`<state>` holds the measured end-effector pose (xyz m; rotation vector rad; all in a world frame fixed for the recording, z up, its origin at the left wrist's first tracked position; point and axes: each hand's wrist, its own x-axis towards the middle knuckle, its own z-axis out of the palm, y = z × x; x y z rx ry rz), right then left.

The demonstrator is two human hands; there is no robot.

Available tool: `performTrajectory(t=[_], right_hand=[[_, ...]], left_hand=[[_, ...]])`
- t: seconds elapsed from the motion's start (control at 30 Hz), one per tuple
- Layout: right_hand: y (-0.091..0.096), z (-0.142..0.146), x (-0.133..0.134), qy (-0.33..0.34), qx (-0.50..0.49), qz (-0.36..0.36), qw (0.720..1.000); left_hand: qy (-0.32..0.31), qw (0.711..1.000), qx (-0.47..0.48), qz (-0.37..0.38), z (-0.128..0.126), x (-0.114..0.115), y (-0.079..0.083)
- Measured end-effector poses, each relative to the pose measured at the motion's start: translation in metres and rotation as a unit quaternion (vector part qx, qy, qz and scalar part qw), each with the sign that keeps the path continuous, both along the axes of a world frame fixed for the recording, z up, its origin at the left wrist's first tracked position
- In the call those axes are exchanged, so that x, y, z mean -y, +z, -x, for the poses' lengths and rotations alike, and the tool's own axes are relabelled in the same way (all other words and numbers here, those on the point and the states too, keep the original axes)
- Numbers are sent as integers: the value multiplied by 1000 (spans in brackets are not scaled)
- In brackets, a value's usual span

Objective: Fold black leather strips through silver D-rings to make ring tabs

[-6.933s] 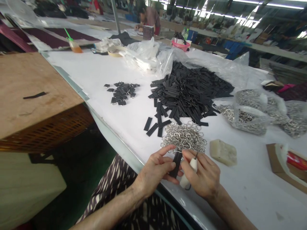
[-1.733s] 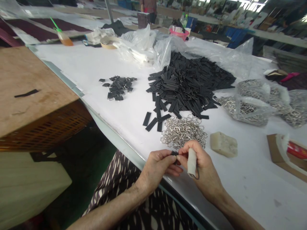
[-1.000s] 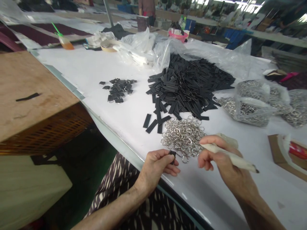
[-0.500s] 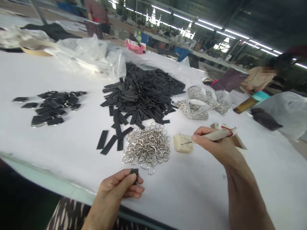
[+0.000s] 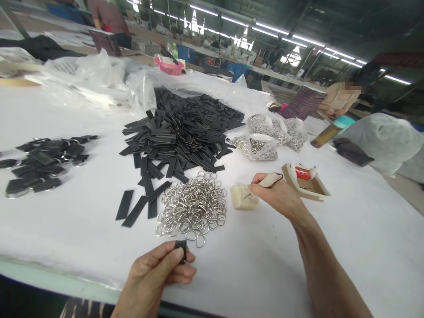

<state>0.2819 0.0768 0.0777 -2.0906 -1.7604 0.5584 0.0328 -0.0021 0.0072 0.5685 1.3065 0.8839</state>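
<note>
Head view, entered as we find it.

- Left hand (image 5: 159, 274): near the table's front edge, thumb and forefinger closed on a small black folded piece (image 5: 181, 257), which is lifted just clear of the white table (image 5: 331, 247).
- Right hand (image 5: 278, 196): fingers wrapped around a white-handled tool (image 5: 270, 179). We see its dark tip resting on a pale block (image 5: 243, 197).
- Heap of metal D-rings (image 5: 194, 207): between the two hands, just left of the block.
- Pile of black strips (image 5: 185, 130): behind the rings.
- Smaller cluster of black pieces with rings (image 5: 43, 159): far left.
- Clear bags of rings (image 5: 265, 141): behind the right hand.
- Cardboard tray (image 5: 306, 183): just right of that hand.
</note>
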Motion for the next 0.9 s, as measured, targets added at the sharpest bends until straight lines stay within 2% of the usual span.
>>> performTrajectory(t=[0.33, 0.47, 0.6, 0.7, 0.8, 0.9], right_hand=[[-11, 2, -6, -1, -3, 22, 1000], [-4, 0, -1, 3, -5, 16, 1000], [10, 0, 10, -4, -34, -8, 999], [17, 11, 20, -5, -135, -4, 991], [15, 32, 30, 50, -282, 47, 957], [8, 53, 37, 108, -321, 53, 939]], left_hand=[[-7, 1000, 17, 0, 0, 2, 2], [-10, 1000, 29, -5, 0, 2, 2], [-40, 996, 68, -33, 2, 4, 3], [-55, 993, 89, -52, 3, 7, 4], [-58, 991, 94, -69, 2, 9, 4], [-61, 990, 101, -80, 1, 11, 5]])
